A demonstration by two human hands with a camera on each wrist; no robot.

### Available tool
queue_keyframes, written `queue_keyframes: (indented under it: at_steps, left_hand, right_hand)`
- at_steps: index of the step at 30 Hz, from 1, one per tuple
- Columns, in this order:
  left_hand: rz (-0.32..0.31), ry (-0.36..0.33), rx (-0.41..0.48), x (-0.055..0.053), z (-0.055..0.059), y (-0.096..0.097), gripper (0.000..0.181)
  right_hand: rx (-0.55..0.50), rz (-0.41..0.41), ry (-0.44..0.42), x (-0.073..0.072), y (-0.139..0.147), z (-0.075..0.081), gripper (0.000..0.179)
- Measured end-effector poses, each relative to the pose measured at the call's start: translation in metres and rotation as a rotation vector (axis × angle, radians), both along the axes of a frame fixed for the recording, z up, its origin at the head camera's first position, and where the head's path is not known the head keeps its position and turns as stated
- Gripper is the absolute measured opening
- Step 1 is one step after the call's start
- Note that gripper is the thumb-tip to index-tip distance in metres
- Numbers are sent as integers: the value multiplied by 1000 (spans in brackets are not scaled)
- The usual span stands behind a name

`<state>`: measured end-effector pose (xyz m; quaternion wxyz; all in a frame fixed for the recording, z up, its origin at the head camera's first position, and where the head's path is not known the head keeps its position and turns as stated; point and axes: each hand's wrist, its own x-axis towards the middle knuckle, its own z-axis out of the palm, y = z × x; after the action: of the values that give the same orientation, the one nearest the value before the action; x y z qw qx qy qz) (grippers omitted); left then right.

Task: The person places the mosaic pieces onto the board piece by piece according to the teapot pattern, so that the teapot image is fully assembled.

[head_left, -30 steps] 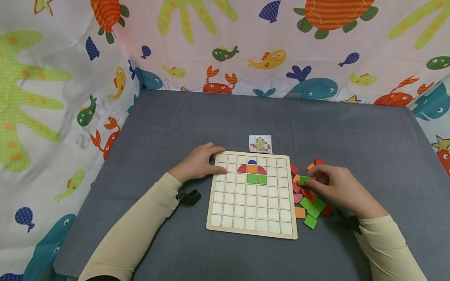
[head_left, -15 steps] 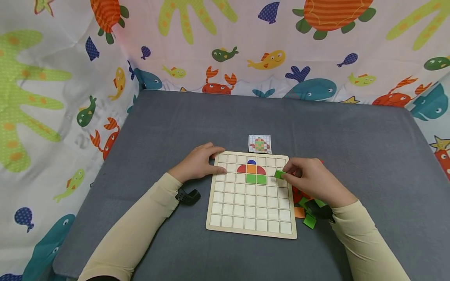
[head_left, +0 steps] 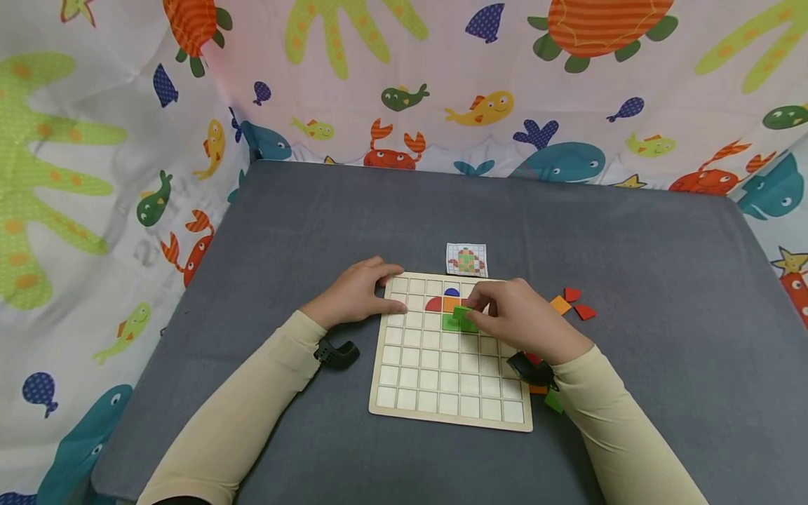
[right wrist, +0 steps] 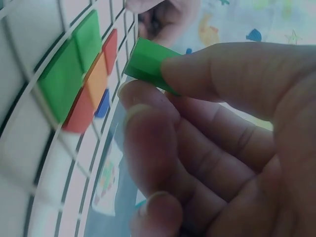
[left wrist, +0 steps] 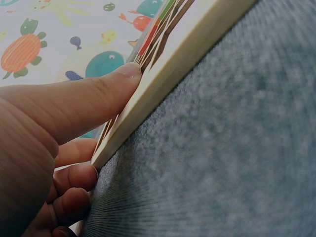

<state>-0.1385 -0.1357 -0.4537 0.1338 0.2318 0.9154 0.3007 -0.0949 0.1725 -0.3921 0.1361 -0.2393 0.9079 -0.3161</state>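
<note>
A wooden grid board [head_left: 429, 382] lies on the grey table. My left hand [head_left: 356, 293] holds its far left corner; in the left wrist view the thumb [left wrist: 116, 81] lies over the edge and the fingers curl beside the corner. Between thumb and fingers, my right hand [head_left: 530, 319] pinches a green square tile [right wrist: 148, 61] close over the grid. Below it in the head view sit two green squares [right wrist: 61, 81] in cells. Beyond these are an orange square [right wrist: 96, 81], red quarter-round tiles [right wrist: 79, 111] and a blue half-round tile [right wrist: 102, 104].
A small pattern card [head_left: 466, 259] lies just beyond the board's far edge. Loose tiles lie to the right, among them an orange one [head_left: 560, 305], a red one [head_left: 585, 312] and a green one [head_left: 553, 401]; the right arm covers others. A sea-animal curtain [head_left: 353, 63] hangs behind.
My right hand has carried the green tile leftward from the loose pile to over the placed green squares. My left hand has stayed at the board's corner.
</note>
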Motion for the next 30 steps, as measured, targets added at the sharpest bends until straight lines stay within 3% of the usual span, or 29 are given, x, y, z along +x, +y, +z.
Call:
queue_keyframes:
  at_steps: [6, 11, 19, 30]
  left_hand:
    - [4, 10, 3, 1, -1, -2, 73]
    - [1, 9, 3, 1, -2, 0, 73]
    - [8, 13, 5, 2, -4, -1, 74]
    - [-2, 16, -7, -1, -1, 1, 72]
  right_hand:
    - [-3, 51, 47, -5, -16, -4, 5]
    - [-24, 71, 24, -7, -25, -9, 6]
    - [-40, 92, 2, -11, -33, -23, 7]
    - [-37, 81, 17, -10, -37, -31, 9]
